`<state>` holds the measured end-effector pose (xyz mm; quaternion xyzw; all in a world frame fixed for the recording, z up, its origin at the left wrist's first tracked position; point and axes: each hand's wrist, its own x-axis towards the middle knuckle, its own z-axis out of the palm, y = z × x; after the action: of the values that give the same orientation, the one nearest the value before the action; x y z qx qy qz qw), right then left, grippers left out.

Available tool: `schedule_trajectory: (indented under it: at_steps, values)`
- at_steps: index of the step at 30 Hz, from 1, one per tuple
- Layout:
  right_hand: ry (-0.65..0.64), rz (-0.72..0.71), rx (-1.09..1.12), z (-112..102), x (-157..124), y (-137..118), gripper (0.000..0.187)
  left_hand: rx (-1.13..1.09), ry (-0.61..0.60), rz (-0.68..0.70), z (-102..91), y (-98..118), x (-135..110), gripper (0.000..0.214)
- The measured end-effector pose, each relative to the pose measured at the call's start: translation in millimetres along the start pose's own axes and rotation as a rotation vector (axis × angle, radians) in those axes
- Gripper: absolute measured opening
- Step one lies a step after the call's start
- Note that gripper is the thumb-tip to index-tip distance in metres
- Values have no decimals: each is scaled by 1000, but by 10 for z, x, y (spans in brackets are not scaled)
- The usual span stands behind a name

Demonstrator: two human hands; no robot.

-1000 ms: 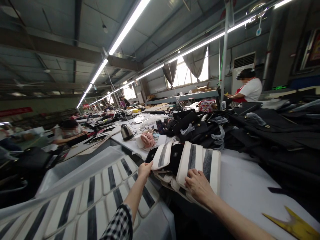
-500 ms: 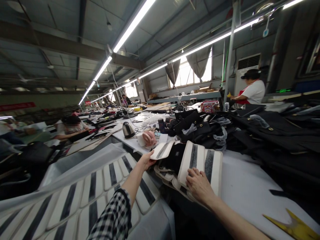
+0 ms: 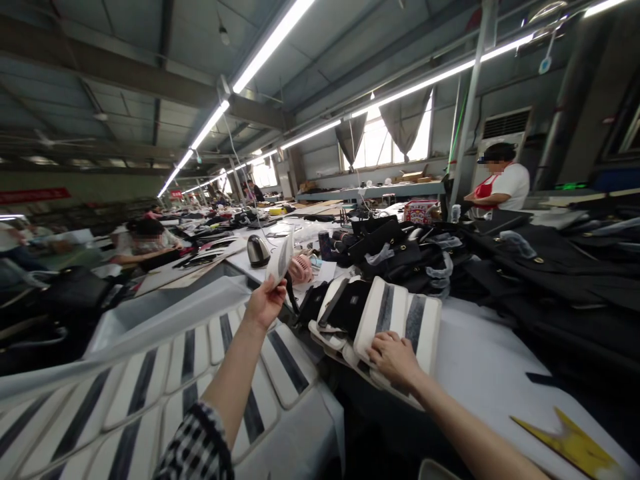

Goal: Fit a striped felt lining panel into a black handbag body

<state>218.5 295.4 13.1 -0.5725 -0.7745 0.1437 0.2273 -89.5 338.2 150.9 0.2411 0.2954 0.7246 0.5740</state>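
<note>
My left hand (image 3: pixel 264 303) is closed on a white panel with a dark stripe (image 3: pixel 281 259), held up on edge above the table. My right hand (image 3: pixel 393 357) lies with curled fingers pressing on a stack of white and grey striped panels (image 3: pixel 400 313) that leans on the white table (image 3: pixel 480 373). Below my left arm, several more striped panels (image 3: pixel 150 387) lie in rows on a lower surface. A black piece (image 3: pixel 350 307) sits inside the stack beside my right hand.
Black bags and straps (image 3: pixel 525 267) are heaped across the table's far right. A kettle (image 3: pixel 258 251) and a pink fan (image 3: pixel 301 269) stand behind the panels. A yellow cut shape (image 3: pixel 570 440) lies near right. A person in white (image 3: pixel 500 183) works beyond; other people sit at left.
My left hand has taken one striped panel off the stack and lifted it up and to the left, turning it on edge. My right hand has stayed on the stack.
</note>
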Motion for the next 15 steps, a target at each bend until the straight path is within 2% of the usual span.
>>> schedule_trajectory:
  at_steps: [3, 5, 6, 8, 10, 12, 15]
  values:
    - [1, 52, 136, -114, -50, -122, 40, 8, -70, 38, -39, -110, -546, 11]
    - [-16, 69, 344, -264, -134, -295, 51, 86, -162, 66, -85, -289, -959, 25]
    - [-36, 84, 546, -365, -192, -400, 57, 146, -199, 64, -107, -399, -1166, 31]
    - [-104, 125, 1103, -605, -334, -606, 61, 263, -266, 36, -138, -639, -1563, 37]
    - [-191, 141, 1490, -859, -492, -745, 53, 378, -368, -7, -143, -874, -1912, 40]
    - [-256, 212, 1568, -1073, -650, -774, 46, 416, -549, -155, -115, -1061, -2182, 49]
    - [-282, 338, 1503, -1256, -874, -659, 48, 305, -798, -406, -11, -1175, -2401, 80]
